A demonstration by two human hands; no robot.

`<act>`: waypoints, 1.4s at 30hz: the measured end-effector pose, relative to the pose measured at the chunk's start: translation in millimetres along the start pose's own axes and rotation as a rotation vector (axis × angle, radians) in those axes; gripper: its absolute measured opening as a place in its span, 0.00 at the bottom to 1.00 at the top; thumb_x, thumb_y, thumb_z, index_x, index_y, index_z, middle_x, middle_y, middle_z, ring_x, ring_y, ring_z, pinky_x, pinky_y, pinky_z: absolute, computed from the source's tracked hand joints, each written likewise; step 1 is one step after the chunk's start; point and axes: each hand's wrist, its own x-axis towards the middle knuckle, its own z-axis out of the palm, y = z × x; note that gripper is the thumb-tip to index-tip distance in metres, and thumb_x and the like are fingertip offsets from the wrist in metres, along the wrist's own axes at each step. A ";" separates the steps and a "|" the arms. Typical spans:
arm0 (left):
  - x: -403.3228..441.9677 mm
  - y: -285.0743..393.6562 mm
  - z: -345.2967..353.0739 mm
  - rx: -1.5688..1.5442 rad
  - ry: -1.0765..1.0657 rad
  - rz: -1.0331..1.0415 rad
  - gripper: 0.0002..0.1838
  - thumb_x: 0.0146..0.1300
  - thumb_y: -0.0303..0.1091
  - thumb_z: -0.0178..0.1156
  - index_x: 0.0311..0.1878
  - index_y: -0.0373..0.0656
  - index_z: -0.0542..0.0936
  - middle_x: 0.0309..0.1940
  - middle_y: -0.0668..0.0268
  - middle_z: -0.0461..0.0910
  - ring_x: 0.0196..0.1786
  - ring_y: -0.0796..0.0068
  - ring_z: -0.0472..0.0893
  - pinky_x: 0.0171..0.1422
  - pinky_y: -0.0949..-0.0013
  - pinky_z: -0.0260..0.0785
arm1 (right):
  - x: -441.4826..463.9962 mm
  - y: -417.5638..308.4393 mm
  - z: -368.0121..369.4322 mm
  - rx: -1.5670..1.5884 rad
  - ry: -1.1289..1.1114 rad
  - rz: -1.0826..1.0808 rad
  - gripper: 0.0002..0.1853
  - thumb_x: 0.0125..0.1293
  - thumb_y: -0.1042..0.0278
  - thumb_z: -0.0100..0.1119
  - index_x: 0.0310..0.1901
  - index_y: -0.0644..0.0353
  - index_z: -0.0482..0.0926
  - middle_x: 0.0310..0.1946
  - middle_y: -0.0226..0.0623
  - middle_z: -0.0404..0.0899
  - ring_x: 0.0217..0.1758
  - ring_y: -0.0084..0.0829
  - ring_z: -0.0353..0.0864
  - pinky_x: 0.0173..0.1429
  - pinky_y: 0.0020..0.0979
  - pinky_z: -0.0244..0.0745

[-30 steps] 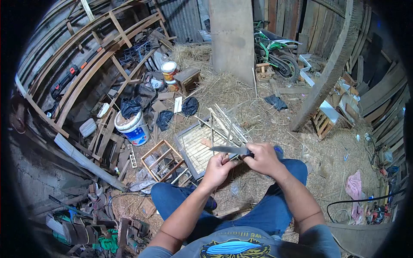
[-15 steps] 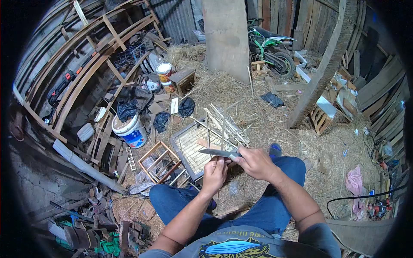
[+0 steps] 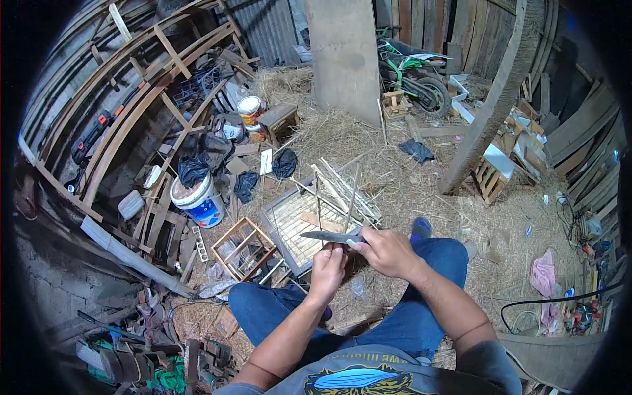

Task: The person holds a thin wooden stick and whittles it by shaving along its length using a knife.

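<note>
My right hand point(image 3: 388, 253) is wrapped round the handle of a knife point(image 3: 327, 236), whose blade points left and lies almost level. Just below the blade, my left hand point(image 3: 328, 268) is closed on a thin wooden strip point(image 3: 318, 205) that stands up past the knife. A second thin strip point(image 3: 353, 193) slants up to the right from the blade; whether the two join below is hidden by the hands. Beyond them, a grey-rimmed slatted panel point(image 3: 268, 221) lies on the ground, with a bundle of pale split strips point(image 3: 337, 183) over its far corner.
A small wooden frame point(image 3: 228, 272) lies left of the panel, near a white bucket point(image 3: 205, 209). A leaning post point(image 3: 484, 118) rises at the right. Straw point(image 3: 329, 138) covers the ground, and a green motorbike point(image 3: 415, 79) stands at the back.
The knife has shifted slightly left. The right-hand strip now leans further right, with a wider gap from the other strip. My left hand has barely moved.
</note>
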 end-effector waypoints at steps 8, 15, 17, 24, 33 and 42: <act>6.2 -30.1 -11.4 0.180 -0.018 0.246 0.16 0.83 0.44 0.49 0.40 0.46 0.75 0.21 0.79 0.66 0.19 0.88 0.61 0.21 0.77 0.51 | -3.8 -2.5 9.2 -0.017 0.030 0.029 0.19 0.76 0.50 0.54 0.39 0.60 0.73 0.27 0.51 0.83 0.31 0.57 0.84 0.34 0.56 0.76; -0.6 -12.8 -4.7 -0.012 -0.056 0.025 0.16 0.83 0.45 0.49 0.39 0.46 0.75 0.20 0.79 0.66 0.17 0.87 0.61 0.19 0.77 0.53 | -5.1 -0.8 13.5 -0.015 0.037 0.033 0.19 0.76 0.49 0.54 0.40 0.60 0.74 0.27 0.50 0.83 0.31 0.56 0.85 0.33 0.55 0.76; 2.3 -19.1 -10.4 -0.015 -0.051 0.005 0.16 0.83 0.44 0.49 0.40 0.46 0.75 0.20 0.79 0.66 0.17 0.87 0.61 0.18 0.77 0.53 | -5.4 0.1 13.4 -0.019 0.039 0.052 0.19 0.76 0.49 0.54 0.40 0.60 0.74 0.27 0.50 0.83 0.31 0.56 0.85 0.33 0.55 0.76; 0.2 -10.0 -8.7 0.038 -0.044 -0.031 0.14 0.82 0.41 0.49 0.40 0.45 0.77 0.20 0.78 0.67 0.19 0.86 0.63 0.21 0.75 0.57 | -9.9 -4.2 11.6 -0.045 0.017 0.046 0.19 0.75 0.48 0.54 0.41 0.59 0.75 0.27 0.48 0.84 0.31 0.54 0.85 0.32 0.54 0.77; -3.4 1.1 -8.7 -0.030 -0.058 -0.180 0.15 0.79 0.38 0.51 0.33 0.45 0.76 0.22 0.77 0.69 0.21 0.85 0.63 0.25 0.75 0.53 | -6.3 -6.6 5.0 -0.085 0.018 -0.007 0.19 0.74 0.48 0.56 0.40 0.60 0.74 0.26 0.46 0.84 0.29 0.52 0.85 0.31 0.52 0.77; -11.7 -11.1 -11.1 -0.090 -0.065 -0.209 0.09 0.79 0.36 0.53 0.40 0.45 0.77 0.24 0.77 0.69 0.22 0.86 0.62 0.25 0.76 0.52 | -6.0 -7.4 -11.1 -0.210 0.017 -0.126 0.22 0.73 0.45 0.57 0.38 0.59 0.75 0.24 0.44 0.84 0.28 0.48 0.86 0.28 0.48 0.78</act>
